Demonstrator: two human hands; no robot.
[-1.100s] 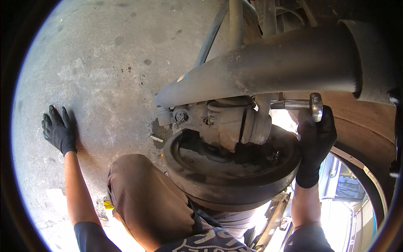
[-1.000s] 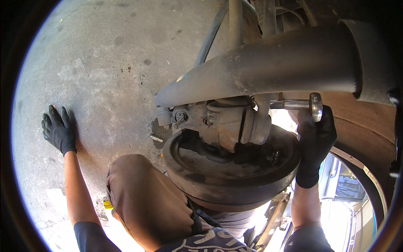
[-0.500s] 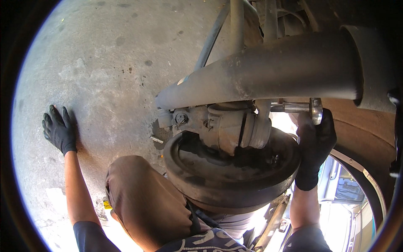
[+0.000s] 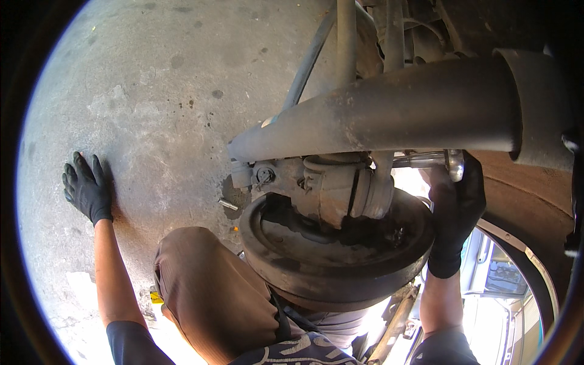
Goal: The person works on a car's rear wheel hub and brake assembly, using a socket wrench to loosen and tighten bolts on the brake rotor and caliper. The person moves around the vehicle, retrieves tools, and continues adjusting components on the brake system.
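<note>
My left hand, in a black glove, lies flat on the concrete floor with its fingers spread. On the right, my gloved right hand is closed around a chrome ratchet beside the wheel well. A shiny shaft runs left from the ratchet's head toward the suspension, just under the thick dark strut tube. Its far end is hidden behind the knuckle parts. Below them sits a round, dirty brake drum or disc. The ratchet's handle is mostly covered by my fingers.
A small metal socket-like piece lies on the floor left of the drum. Slim rods rise behind the strut. The fender's curved edge borders the right side. My bent knee is close to the drum.
The ratchet's head and the shaft have shifted slightly and tilted, with my right hand still around the tool. My left hand stays on the floor. The view has moved a little.
</note>
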